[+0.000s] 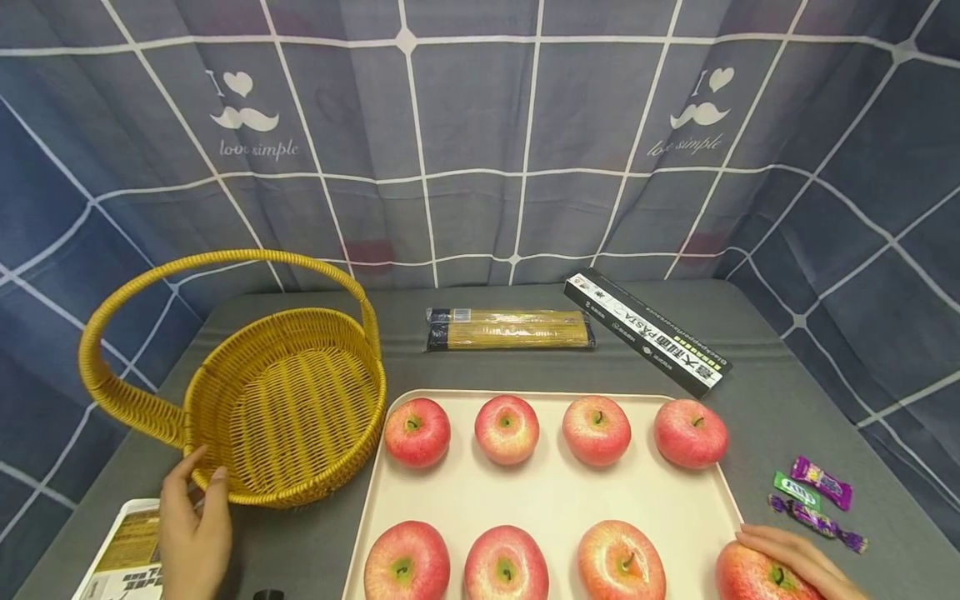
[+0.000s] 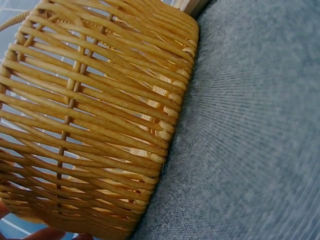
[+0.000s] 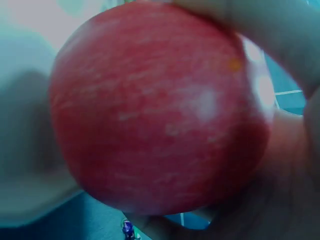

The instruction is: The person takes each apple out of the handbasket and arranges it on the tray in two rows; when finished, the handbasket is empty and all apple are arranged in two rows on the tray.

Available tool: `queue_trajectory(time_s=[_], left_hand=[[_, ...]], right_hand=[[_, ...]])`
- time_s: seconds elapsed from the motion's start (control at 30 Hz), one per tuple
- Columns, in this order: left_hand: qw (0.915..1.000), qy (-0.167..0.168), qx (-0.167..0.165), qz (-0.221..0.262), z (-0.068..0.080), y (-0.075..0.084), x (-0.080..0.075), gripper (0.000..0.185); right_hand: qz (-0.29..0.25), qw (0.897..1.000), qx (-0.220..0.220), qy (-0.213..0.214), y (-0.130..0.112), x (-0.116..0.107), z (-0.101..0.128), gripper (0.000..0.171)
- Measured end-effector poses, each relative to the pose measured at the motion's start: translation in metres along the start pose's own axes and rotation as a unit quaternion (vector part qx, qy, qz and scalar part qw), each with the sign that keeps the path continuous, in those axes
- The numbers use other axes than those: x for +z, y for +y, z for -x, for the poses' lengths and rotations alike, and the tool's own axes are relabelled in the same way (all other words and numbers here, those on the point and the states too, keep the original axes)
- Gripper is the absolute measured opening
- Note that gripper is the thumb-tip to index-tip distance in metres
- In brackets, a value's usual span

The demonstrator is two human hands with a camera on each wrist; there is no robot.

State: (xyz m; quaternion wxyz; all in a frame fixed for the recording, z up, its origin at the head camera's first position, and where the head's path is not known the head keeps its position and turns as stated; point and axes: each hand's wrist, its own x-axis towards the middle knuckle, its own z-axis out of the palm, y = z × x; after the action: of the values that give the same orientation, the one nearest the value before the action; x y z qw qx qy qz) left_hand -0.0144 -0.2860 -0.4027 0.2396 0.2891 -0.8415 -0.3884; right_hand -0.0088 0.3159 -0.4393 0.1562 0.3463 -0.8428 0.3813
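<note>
My left hand [image 1: 195,533] grips the near rim of a yellow woven basket [image 1: 281,492], fingers over the edge and thumb outside. The basket has a tall arched handle and nothing inside. Its woven side [image 2: 95,115] fills much of the left wrist view, with fingertips [image 2: 47,234] at the bottom corner. At the tray's right front corner, my right hand [image 1: 798,554] holds a red apple [image 1: 753,575]. In the right wrist view the apple [image 3: 160,110] sits between thumb and fingers. Several more apples [image 1: 507,429] stand in two rows on the cream tray [image 1: 555,492].
Behind the tray lie a pack of spaghetti [image 1: 517,329] and a long black-and-white pasta box [image 1: 645,333]. Several wrapped candies [image 1: 817,500] lie to its right. A printed packet [image 1: 127,558] is beside my left hand. A grey-blue checked curtain [image 1: 480,142] hangs around the table.
</note>
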Motion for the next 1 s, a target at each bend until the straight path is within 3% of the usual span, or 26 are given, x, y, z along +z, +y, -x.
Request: queue_trajectory(time_s=[0.07,0.27,0.4,0.6,0.73,0.83,1.0], left_hand=[[1.0,-0.003,0.003,-0.001,-0.001,0.0,0.002,0.045],[0.9999,-0.014,-0.003,-0.005,-0.002,0.003,0.003,0.046],[0.9998,-0.015,-0.006,0.007,-0.001,0.003,0.002,0.047],[0.9995,-0.014,-0.019,0.019,-0.001,0.003,0.002,0.047],[0.9994,0.002,-0.03,0.016,-0.001,-0.003,0.002,0.048],[0.9991,0.035,-0.026,0.004,0.001,-0.006,0.0,0.047],[0.9953,0.097,-0.001,-0.002,0.012,0.009,-0.014,0.046]], right_hand=[[0.029,0.999,0.013,0.022,0.001,0.009,0.005,0.073],[0.109,0.984,0.129,0.065,-0.008,0.027,0.012,0.075],[0.12,0.978,0.156,0.075,-0.013,0.029,0.011,0.079],[0.129,0.979,0.141,0.076,-0.016,0.027,0.008,0.084],[0.136,0.974,0.163,0.078,-0.019,0.028,0.009,0.085],[0.139,0.972,0.177,0.072,-0.02,0.025,0.011,0.086],[0.131,0.983,0.124,0.04,-0.002,0.018,0.018,0.094]])
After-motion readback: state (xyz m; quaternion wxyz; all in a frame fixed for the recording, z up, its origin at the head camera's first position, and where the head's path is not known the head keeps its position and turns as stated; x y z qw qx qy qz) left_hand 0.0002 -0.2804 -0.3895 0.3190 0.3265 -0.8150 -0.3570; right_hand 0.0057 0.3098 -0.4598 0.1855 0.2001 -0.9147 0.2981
